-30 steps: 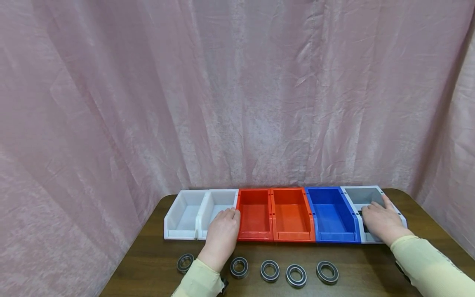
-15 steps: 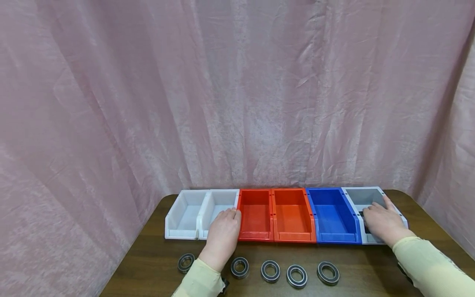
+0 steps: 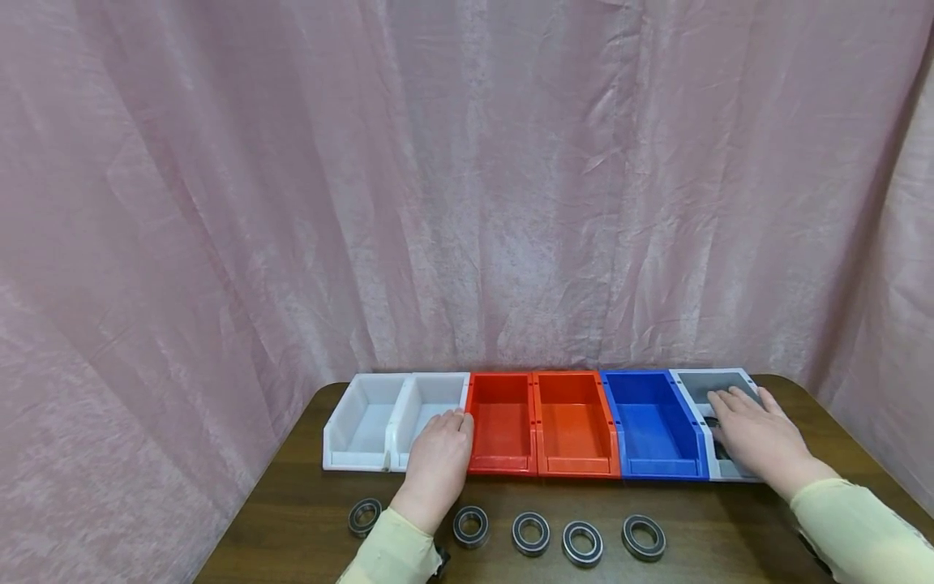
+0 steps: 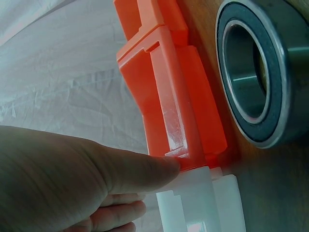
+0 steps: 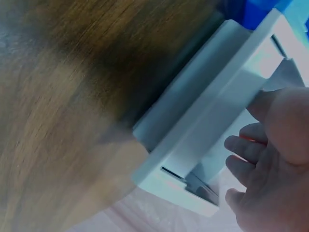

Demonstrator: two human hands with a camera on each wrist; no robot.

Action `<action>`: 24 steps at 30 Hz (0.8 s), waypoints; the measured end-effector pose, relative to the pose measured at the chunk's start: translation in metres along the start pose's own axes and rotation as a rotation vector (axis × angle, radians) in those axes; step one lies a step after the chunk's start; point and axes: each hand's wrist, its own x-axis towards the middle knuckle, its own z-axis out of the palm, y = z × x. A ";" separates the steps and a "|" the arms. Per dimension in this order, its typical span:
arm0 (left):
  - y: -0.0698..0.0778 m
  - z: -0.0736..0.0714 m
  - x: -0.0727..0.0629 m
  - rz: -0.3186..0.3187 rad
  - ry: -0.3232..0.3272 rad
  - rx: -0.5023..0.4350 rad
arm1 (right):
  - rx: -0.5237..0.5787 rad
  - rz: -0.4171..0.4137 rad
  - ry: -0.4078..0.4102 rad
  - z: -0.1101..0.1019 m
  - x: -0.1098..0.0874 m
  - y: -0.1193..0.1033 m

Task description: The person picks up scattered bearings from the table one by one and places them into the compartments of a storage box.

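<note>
My left hand (image 3: 436, 454) rests over the edge between the inner white bin (image 3: 400, 434) and the red bin (image 3: 503, 464). In the left wrist view its straight thumb (image 4: 140, 169) touches the red and white rims, the other fingers loosely curled below. My right hand (image 3: 759, 434) hovers over the grey bin (image 3: 711, 380) with fingers spread and relaxed. Beside it, part of a dark bearing (image 3: 712, 422) shows inside that bin; the hand hides the rest. In the right wrist view nothing shows between the fingers of the right hand (image 5: 275, 159).
Several bearings lie in a row before the bins, among them a leftmost bearing (image 3: 364, 517) and a rightmost bearing (image 3: 644, 537). An orange bin (image 3: 576, 465) and a blue bin (image 3: 662, 468) stand between red and grey. A pink curtain (image 3: 467, 203) hangs behind the wooden table (image 3: 292, 519).
My right hand has lifted slightly and its fingers have straightened and spread, uncovering more of the bearing in the grey bin. The left hand has stayed in place.
</note>
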 end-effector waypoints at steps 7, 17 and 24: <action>-0.002 0.000 0.002 0.000 0.007 -0.005 | -0.008 -0.039 0.129 -0.006 -0.012 -0.005; 0.000 0.000 0.001 0.002 0.007 -0.002 | -0.027 -0.085 0.325 -0.019 -0.031 -0.022; 0.000 -0.002 0.002 0.004 0.005 -0.001 | 0.003 -0.108 0.373 -0.025 -0.041 -0.034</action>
